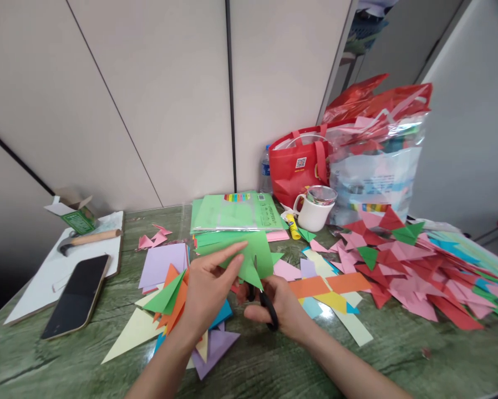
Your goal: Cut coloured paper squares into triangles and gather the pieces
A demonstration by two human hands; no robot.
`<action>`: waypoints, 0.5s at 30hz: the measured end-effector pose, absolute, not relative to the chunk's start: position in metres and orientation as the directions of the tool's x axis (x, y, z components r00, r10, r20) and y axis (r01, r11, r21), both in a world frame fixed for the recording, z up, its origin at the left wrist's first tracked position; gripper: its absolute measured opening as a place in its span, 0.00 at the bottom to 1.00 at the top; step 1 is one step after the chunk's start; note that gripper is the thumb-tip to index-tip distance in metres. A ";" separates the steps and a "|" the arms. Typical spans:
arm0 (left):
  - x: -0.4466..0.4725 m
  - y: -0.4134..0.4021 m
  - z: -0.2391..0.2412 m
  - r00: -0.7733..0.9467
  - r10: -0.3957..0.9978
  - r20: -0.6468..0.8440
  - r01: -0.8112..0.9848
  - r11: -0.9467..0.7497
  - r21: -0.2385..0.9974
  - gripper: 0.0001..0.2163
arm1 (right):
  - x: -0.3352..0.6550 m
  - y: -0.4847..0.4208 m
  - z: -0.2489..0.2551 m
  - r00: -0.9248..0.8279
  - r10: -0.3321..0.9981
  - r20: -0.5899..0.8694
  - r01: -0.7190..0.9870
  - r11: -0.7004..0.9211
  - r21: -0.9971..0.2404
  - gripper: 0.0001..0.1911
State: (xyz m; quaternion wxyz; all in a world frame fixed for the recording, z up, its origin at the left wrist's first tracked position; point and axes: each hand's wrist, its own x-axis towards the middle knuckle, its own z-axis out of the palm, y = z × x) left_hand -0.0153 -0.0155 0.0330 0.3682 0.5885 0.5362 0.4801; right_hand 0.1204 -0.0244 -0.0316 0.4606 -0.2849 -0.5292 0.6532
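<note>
My left hand pinches a sheet of green paper between thumb and fingers, holding it above the table. My right hand is closed round the black handles of a pair of scissors. The scissor blades reach up into the green paper, and a cut edge shows beside them. Under and beside my left hand lies a pile of folded paper pieces in green, orange, cream, blue and purple. A stack of lilac paper squares sits just left of it. Orange paper strips lie right of my right hand.
A heap of red and pink paper scraps covers the right side. Behind stand a white mug, a red bag and a glue stick. Green paper packs lie at the back. At left are a phone and a hammer.
</note>
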 end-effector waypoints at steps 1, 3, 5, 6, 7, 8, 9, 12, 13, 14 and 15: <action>-0.016 -0.015 0.033 -0.034 0.985 0.169 0.284 -0.152 0.947 0.11 | 0.120 -0.024 -0.031 -0.414 0.902 0.119 -0.305 -0.015 -0.952 0.19; -0.017 -0.015 0.032 -0.035 0.985 0.170 0.295 -0.153 0.943 0.11 | 0.120 -0.024 -0.031 -0.409 0.907 0.100 -0.312 -0.036 -0.949 0.19; -0.017 -0.014 0.032 -0.045 0.984 0.172 0.302 -0.151 0.941 0.11 | 0.119 -0.023 -0.032 -0.398 0.916 0.055 -0.320 -0.082 -0.944 0.18; -0.017 -0.014 0.032 -0.048 0.984 0.170 0.302 -0.148 0.942 0.12 | 0.119 -0.022 -0.033 -0.392 0.919 0.036 -0.328 -0.103 -0.939 0.17; -0.017 -0.014 0.032 -0.047 0.985 0.165 0.299 -0.143 0.943 0.12 | 0.118 -0.022 -0.035 -0.387 0.922 0.024 -0.337 -0.117 -0.934 0.17; -0.017 -0.013 0.032 -0.046 0.986 0.157 0.294 -0.137 0.946 0.12 | 0.118 -0.021 -0.036 -0.381 0.924 0.019 -0.346 -0.123 -0.930 0.16; -0.017 -0.013 0.032 -0.043 0.988 0.151 0.289 -0.132 0.948 0.12 | 0.118 -0.021 -0.037 -0.370 0.929 0.019 -0.352 -0.122 -0.928 0.16; -0.016 -0.013 0.033 -0.029 0.990 0.136 0.270 -0.124 0.955 0.11 | 0.118 -0.021 -0.039 -0.336 0.941 0.027 -0.369 -0.105 -0.923 0.16; -0.015 -0.014 0.033 -0.024 0.990 0.136 0.263 -0.124 0.957 0.11 | 0.118 -0.021 -0.039 -0.329 0.944 0.030 -0.374 -0.101 -0.922 0.16; -0.015 -0.014 0.033 -0.021 0.990 0.137 0.256 -0.128 0.958 0.11 | 0.118 -0.021 -0.040 -0.325 0.945 0.033 -0.378 -0.097 -0.921 0.16; -0.015 -0.014 0.033 -0.018 0.990 0.140 0.252 -0.131 0.959 0.11 | 0.118 -0.021 -0.040 -0.321 0.946 0.037 -0.379 -0.093 -0.921 0.15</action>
